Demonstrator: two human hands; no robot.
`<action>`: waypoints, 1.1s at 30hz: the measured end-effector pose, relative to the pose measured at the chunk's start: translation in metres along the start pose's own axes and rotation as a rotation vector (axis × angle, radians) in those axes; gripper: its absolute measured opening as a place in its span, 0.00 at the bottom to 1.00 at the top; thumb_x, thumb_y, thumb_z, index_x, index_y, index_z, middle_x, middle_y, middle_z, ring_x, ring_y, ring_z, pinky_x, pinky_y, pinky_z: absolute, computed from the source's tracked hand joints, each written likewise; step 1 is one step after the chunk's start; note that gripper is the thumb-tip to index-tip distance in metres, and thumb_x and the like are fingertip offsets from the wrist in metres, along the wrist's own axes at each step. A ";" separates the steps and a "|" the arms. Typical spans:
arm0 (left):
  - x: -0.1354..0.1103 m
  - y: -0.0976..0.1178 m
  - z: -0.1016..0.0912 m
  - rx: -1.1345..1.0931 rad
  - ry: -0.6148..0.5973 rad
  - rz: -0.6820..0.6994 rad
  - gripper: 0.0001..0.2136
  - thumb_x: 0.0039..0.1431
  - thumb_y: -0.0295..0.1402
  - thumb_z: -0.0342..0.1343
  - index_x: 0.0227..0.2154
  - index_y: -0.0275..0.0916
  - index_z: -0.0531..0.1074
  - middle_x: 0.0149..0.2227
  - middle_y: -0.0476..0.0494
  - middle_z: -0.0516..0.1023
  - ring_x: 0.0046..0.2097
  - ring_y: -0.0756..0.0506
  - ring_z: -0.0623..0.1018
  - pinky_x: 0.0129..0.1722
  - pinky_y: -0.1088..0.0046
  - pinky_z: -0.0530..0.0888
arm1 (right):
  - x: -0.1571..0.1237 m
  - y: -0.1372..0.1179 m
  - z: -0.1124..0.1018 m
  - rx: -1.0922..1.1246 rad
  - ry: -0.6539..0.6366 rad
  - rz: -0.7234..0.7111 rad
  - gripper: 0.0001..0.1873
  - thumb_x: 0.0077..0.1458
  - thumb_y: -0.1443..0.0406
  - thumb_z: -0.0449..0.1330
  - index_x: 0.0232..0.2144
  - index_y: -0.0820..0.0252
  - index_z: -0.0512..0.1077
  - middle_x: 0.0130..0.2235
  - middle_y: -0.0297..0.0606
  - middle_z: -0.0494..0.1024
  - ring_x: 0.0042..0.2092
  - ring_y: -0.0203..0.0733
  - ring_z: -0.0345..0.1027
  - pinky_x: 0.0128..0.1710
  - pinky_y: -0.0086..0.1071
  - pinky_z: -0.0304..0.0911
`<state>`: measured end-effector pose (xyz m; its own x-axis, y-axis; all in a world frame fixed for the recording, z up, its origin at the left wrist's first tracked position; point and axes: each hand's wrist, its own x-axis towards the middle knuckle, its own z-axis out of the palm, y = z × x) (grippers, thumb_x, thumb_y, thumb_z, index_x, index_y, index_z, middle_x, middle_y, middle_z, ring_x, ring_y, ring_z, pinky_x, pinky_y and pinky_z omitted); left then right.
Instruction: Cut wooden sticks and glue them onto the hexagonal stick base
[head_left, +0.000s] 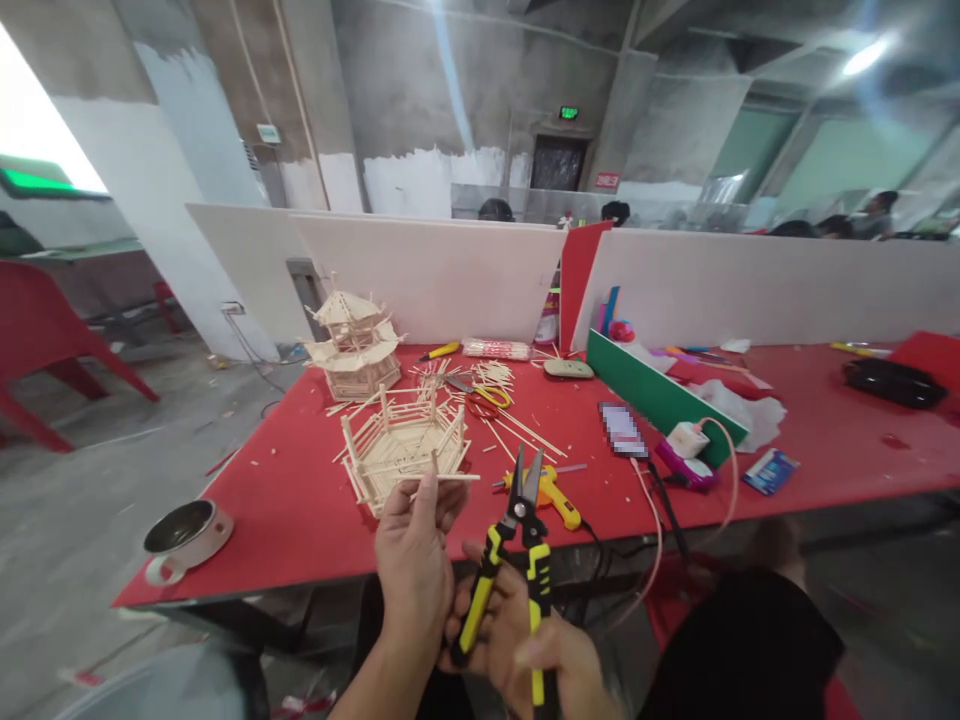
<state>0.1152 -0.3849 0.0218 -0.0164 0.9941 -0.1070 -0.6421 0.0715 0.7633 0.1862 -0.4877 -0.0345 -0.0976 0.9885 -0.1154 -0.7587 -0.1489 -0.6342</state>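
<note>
My left hand (414, 560) is raised in front of me, its fingers pinching a thin wooden stick (442, 479) held level. My right hand (525, 640) grips the yellow-and-black handles of a pair of cutters (517, 545), whose blades point up and stand slightly apart just right of the stick. Behind the hands, on the red table (300, 510), lies a hexagonal frame built of sticks (405, 445). A small stick pagoda (356, 345) stands farther back to the left.
Loose sticks, yellow-handled scissors (484, 398), an orange glue gun (551, 495), a phone (621, 430), a charger with cables (686, 440) and a green board (652, 390) lie on the table. A metal pot (184, 535) sits at its left corner. White partitions stand behind; people sit beyond them.
</note>
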 end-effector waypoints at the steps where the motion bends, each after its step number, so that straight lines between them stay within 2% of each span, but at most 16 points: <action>1: -0.003 0.001 0.000 0.001 -0.002 0.008 0.15 0.45 0.39 0.70 0.28 0.37 0.71 0.26 0.46 0.82 0.33 0.44 0.83 0.42 0.65 0.80 | 0.001 0.004 0.001 -0.025 0.060 -0.017 0.35 0.28 0.64 0.63 0.46 0.54 0.72 0.39 0.39 0.73 0.42 0.50 0.69 0.44 0.48 0.64; 5: -0.014 -0.001 -0.003 0.013 -0.017 0.026 0.15 0.45 0.39 0.71 0.28 0.37 0.72 0.28 0.45 0.83 0.35 0.44 0.84 0.46 0.64 0.79 | 0.000 0.009 -0.006 -0.315 0.348 -0.105 0.23 0.31 0.71 0.61 0.37 0.56 0.74 0.36 0.35 0.73 0.42 0.46 0.68 0.45 0.41 0.63; 7: -0.018 -0.005 -0.003 0.019 -0.030 0.022 0.15 0.45 0.40 0.70 0.28 0.36 0.73 0.29 0.44 0.83 0.36 0.44 0.84 0.47 0.64 0.79 | -0.004 0.010 -0.009 -0.492 0.425 -0.124 0.21 0.33 0.72 0.57 0.34 0.57 0.74 0.36 0.35 0.73 0.42 0.44 0.67 0.44 0.37 0.62; 9: -0.019 -0.010 -0.003 0.018 -0.033 0.014 0.15 0.46 0.39 0.70 0.28 0.36 0.73 0.29 0.44 0.83 0.35 0.45 0.83 0.47 0.65 0.79 | -0.007 0.010 -0.010 -0.616 0.431 -0.108 0.23 0.32 0.72 0.54 0.35 0.57 0.74 0.36 0.33 0.73 0.39 0.42 0.66 0.40 0.34 0.61; 12: -0.018 -0.016 -0.004 0.015 -0.026 0.007 0.14 0.47 0.40 0.69 0.29 0.36 0.73 0.29 0.44 0.83 0.35 0.46 0.83 0.47 0.66 0.79 | -0.008 0.011 -0.009 -0.669 0.396 -0.056 0.27 0.31 0.71 0.52 0.39 0.57 0.72 0.34 0.32 0.72 0.34 0.39 0.64 0.33 0.31 0.59; 21: -0.012 -0.023 -0.010 0.031 0.010 -0.001 0.16 0.48 0.41 0.69 0.31 0.36 0.73 0.32 0.44 0.83 0.36 0.43 0.84 0.43 0.65 0.80 | 0.004 0.013 -0.006 -0.618 0.368 -0.093 0.22 0.31 0.71 0.52 0.35 0.58 0.70 0.32 0.33 0.72 0.36 0.40 0.66 0.36 0.30 0.60; 24: -0.011 -0.023 -0.011 0.042 0.014 0.004 0.15 0.48 0.41 0.68 0.32 0.36 0.73 0.32 0.43 0.83 0.37 0.42 0.84 0.42 0.66 0.80 | 0.007 0.016 -0.007 -0.607 0.358 -0.107 0.21 0.32 0.71 0.52 0.34 0.58 0.71 0.31 0.32 0.71 0.34 0.39 0.64 0.34 0.30 0.59; 29: -0.010 -0.023 -0.014 0.045 -0.005 0.015 0.15 0.50 0.41 0.67 0.33 0.36 0.73 0.34 0.42 0.84 0.37 0.43 0.84 0.43 0.66 0.80 | 0.016 0.029 -0.013 -0.576 0.414 -0.062 0.21 0.34 0.67 0.55 0.35 0.59 0.73 0.32 0.35 0.75 0.32 0.38 0.64 0.30 0.28 0.58; 33: -0.011 -0.023 -0.016 0.048 0.001 0.012 0.15 0.51 0.42 0.67 0.33 0.36 0.73 0.34 0.40 0.84 0.38 0.42 0.84 0.44 0.65 0.80 | 0.025 0.042 -0.020 -0.558 0.462 -0.006 0.21 0.31 0.66 0.56 0.35 0.60 0.74 0.29 0.36 0.76 0.29 0.38 0.63 0.28 0.29 0.58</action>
<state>0.1173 -0.3983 -0.0049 -0.0247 0.9948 -0.0986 -0.6044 0.0638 0.7941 0.1647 -0.4698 -0.0790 0.2814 0.8957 -0.3442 -0.3048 -0.2567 -0.9172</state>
